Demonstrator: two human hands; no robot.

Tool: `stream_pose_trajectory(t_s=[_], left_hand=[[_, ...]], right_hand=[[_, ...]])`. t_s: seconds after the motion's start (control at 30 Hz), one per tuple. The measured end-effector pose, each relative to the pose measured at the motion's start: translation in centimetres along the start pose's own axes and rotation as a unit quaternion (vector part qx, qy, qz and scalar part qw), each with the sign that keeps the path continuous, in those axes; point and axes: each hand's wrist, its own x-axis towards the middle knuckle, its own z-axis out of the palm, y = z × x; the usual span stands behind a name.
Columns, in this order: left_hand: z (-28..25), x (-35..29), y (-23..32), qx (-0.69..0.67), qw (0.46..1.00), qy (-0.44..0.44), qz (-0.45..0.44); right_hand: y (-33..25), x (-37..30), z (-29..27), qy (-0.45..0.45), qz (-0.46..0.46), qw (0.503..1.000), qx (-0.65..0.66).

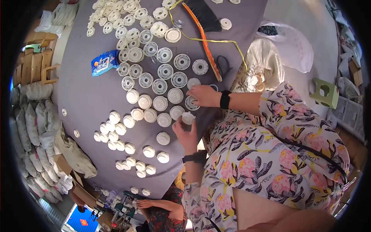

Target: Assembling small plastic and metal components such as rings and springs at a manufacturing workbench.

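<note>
A white round plastic cap (188,117) is gripped between the thumb and fingers of my left hand (186,133), at the table's edge. Just above it, my right hand (203,96) has its fingers closed down over a white ringed disc (191,103), which they partly hide. Another pale disc (193,82) lies right above those fingers. Beside my hands, several thicker capped pieces (160,103) stand in loose rows. Open ringed discs (165,71) with dark centres lie farther up the table.
A grey cloth covers the table (89,112). An orange-handled brush (205,42), yellow strap (201,39) and blue packet (104,63) lie on it. Small white pieces (112,135) cluster left. A sack (262,58) stands beside the table; another person's hand (143,203) shows below.
</note>
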Motion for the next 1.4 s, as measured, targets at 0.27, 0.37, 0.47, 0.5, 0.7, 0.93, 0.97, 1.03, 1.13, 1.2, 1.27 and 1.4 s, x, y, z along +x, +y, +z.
stream_pose_trajectory(t_s=[0.27,0.37,0.47,0.5,0.7,0.93,0.97,1.03,1.13,1.2,1.27,1.4], left_hand=[[1.6,4.2,2.4,0.123,0.984,-0.024,0.123],[2.2,4.7,1.6,0.223,0.965,-0.078,0.113],[3.6,5.2,1.8,0.248,0.957,-0.099,0.108],[3.5,5.3,2.6,0.278,0.945,-0.081,0.155],[3.3,6.7,0.1,0.352,0.922,-0.064,0.146],[-1.3,6.0,-3.6,0.397,0.914,-0.023,0.081],[-2.2,5.8,-4.9,0.389,0.919,-0.009,0.067],[-4.3,5.1,-7.3,0.383,0.922,0.012,0.05],[-7.7,3.8,-9.9,0.407,0.913,0.028,-0.017],[-10.1,3.6,-10.9,0.423,0.904,0.05,-0.04],[-12.1,3.1,-10.3,0.388,0.917,0.066,-0.058],[-11.9,7.5,-7.4,0.324,0.942,0.087,0.018]], right_hand=[[1.9,-2.2,-5.2,0.152,0.119,0.975,0.108],[5.2,-4.2,-7.5,0.154,0.269,0.932,0.188],[10.4,-7.1,-7.9,0.198,0.339,0.891,0.227],[11.2,-7.3,-7.9,0.201,0.372,0.861,0.282],[11.5,-6.1,-8.4,0.228,0.474,0.722,0.449],[11.4,-5.1,-8.4,0.204,0.473,0.736,0.439],[11.4,-4.9,-8.4,0.205,0.477,0.722,0.457],[11.5,-4.5,-8.6,0.197,0.478,0.717,0.467],[11.9,-4.7,-9.4,0.184,0.484,0.717,0.466],[12.2,-3.6,-10.4,0.116,0.494,0.753,0.418],[11.7,-2.7,-10.9,0.115,0.471,0.78,0.395],[11.9,-2.0,-13.4,0.01,0.474,0.811,0.343]])
